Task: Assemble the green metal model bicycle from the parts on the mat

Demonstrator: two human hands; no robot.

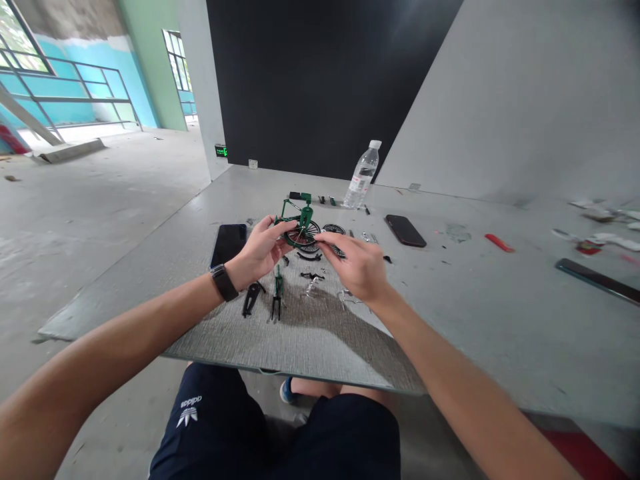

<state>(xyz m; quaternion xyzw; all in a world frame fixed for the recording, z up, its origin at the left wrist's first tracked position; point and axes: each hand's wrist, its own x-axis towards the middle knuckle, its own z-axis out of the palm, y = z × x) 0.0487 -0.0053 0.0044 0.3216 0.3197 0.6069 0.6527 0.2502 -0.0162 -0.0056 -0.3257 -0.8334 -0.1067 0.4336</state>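
Above the table, my left hand (266, 248) grips a small green model bicycle frame (306, 215) with a spoked wheel (303, 236) fitted at its lower part. My right hand (356, 259) is closed, its thumb and finger pinched at the wheel's right edge; whatever sits in the pinch is too small to make out. A loose spoked wheel (334, 230) lies just behind my right fingers. Nearer to me on the grey mat are a green fork piece (278, 293), a black part (251, 299), a curved black piece (309, 257) and small silver parts (313, 287).
A water bottle (363, 177) stands at the back. Dark phones lie left (229, 244) and right (405, 230) of the hands. Farther right are a red object (499, 243) and a long dark bar (597, 280). The table's front edge (300, 375) runs above my knees.
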